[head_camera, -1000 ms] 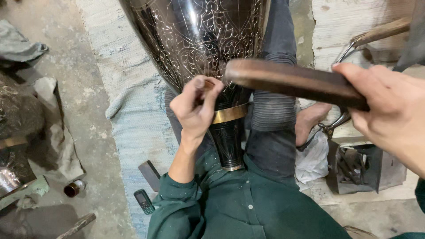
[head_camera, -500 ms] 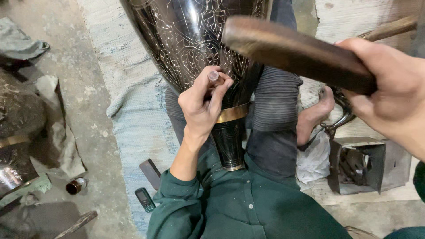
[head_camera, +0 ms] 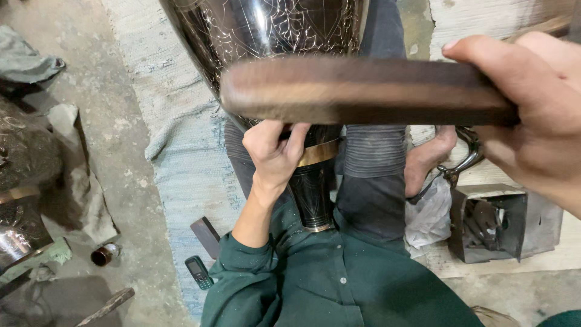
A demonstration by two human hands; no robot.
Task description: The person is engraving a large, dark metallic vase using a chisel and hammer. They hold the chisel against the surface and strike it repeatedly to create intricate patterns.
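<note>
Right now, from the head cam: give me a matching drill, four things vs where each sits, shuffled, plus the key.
Things:
1. wooden mallet
2. mobile phone
3. small brown bottle
4. engraved metal vase

Places:
A. lying on the concrete floor, left of the phone
B. held in the right hand, across the vase
C. resting on the lap, the left hand at its narrow neck
D. on the edge of the pale blue rug, beside the left elbow

Pairs: 1-B, 2-D, 3-A, 4-C
</note>
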